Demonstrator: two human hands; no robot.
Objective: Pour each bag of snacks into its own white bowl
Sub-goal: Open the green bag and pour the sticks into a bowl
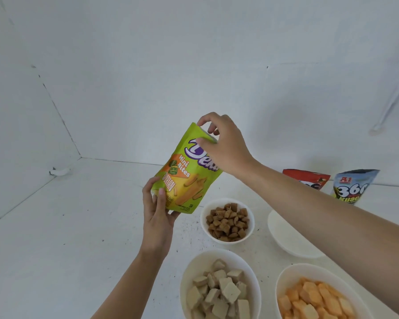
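Note:
A green and yellow snack bag (pixel 186 178) is held upright in the air above the table. My left hand (pixel 157 210) grips its bottom edge. My right hand (pixel 224 143) pinches its top corner. Below stand white bowls: one with small brown pieces (pixel 227 221), one with pale beige squares (pixel 219 288), one with orange crackers (pixel 318 295). A fourth white bowl (pixel 286 238) lies partly hidden under my right forearm; I see nothing in the part that shows.
A red snack bag (pixel 306 179) and a blue snack bag (pixel 352 185) stand at the back right by the wall. The white table (pixel 67 238) meets white walls at the back and left. A white hook (pixel 60 172) sits at the left wall's base.

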